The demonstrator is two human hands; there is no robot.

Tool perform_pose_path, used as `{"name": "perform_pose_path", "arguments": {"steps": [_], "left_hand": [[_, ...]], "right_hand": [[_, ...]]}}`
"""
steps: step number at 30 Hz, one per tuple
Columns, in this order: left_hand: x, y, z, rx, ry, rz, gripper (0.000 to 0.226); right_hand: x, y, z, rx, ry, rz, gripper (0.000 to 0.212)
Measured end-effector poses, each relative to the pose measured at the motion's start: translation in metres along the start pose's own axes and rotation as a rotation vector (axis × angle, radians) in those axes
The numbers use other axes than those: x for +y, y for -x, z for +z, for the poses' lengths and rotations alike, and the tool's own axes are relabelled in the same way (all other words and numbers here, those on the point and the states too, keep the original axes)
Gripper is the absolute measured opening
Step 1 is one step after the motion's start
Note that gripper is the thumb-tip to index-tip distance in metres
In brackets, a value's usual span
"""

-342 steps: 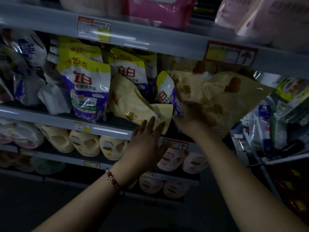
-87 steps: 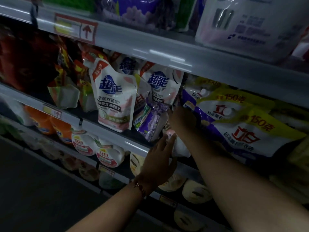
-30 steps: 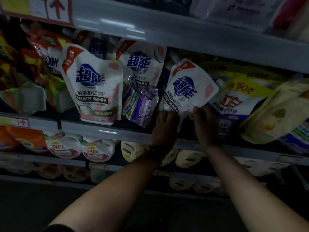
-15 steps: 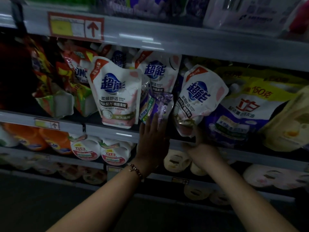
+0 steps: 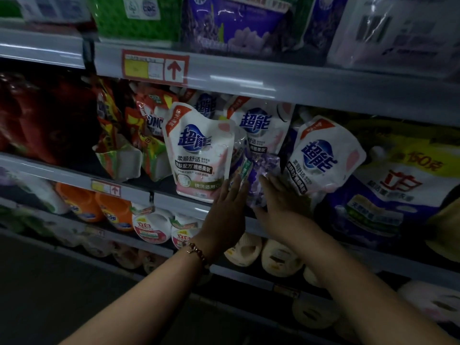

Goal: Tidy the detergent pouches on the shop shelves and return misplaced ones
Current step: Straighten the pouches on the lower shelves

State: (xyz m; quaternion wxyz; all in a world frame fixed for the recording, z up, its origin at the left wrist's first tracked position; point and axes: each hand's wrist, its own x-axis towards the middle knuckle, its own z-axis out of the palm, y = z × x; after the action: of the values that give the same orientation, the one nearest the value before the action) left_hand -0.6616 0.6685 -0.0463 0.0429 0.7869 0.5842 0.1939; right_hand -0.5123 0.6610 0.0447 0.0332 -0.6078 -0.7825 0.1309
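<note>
A small purple pouch (image 5: 261, 175) stands tilted between white-and-pink detergent pouches on the middle shelf. My left hand (image 5: 227, 215) lies flat with fingers apart against its left side and the lower corner of the big white pouch (image 5: 199, 150). My right hand (image 5: 278, 205) touches the purple pouch from the right, fingers spread, beside another white pouch (image 5: 321, 158) that leans to the left. A third white pouch (image 5: 258, 128) stands behind. Neither hand grips anything firmly.
Purple-and-yellow pouches (image 5: 398, 190) fill the shelf to the right, red-orange pouches (image 5: 129, 135) the left. The shelf edge (image 5: 189, 202) runs under my hands. Orange bottles (image 5: 109, 207) and pale bottles (image 5: 249, 250) stand below. Packs sit on the top shelf (image 5: 273, 85).
My right hand has let go of the leaning white pouch and come up to the purple pouch. My left hand stays against the purple pouch's left side.
</note>
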Motion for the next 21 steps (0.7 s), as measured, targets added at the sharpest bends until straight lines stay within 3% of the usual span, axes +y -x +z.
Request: {"name": "perform_pose_path", "arguments": {"steps": [5, 9, 14, 17, 19, 21], "left_hand": [[0.021, -0.023, 0.001, 0.089, 0.067, 0.193, 0.071], [0.010, -0.031, 0.005, 0.106, 0.026, 0.164, 0.059], [-0.012, -0.028, 0.022, 0.080, 0.153, -0.005, 0.062], [-0.025, -0.025, 0.021, 0.108, 0.251, -0.149, 0.072], [-0.035, -0.026, 0.022, 0.100, 0.253, -0.200, 0.074], [-0.042, -0.027, 0.023, 0.073, 0.253, -0.229, 0.074]], "right_hand": [[-0.009, -0.038, -0.004, 0.152, 0.032, -0.171, 0.061], [-0.009, -0.071, -0.003, 0.158, 0.101, -0.252, 0.061], [-0.013, -0.111, 0.014, 0.141, 0.070, -0.165, 0.074], [-0.018, -0.130, 0.021, 0.291, 0.029, -0.088, 0.083], [-0.020, -0.145, 0.022, 0.366, -0.003, -0.011, 0.079], [-0.023, -0.157, 0.018, 0.328, 0.021, 0.083, 0.062]]}}
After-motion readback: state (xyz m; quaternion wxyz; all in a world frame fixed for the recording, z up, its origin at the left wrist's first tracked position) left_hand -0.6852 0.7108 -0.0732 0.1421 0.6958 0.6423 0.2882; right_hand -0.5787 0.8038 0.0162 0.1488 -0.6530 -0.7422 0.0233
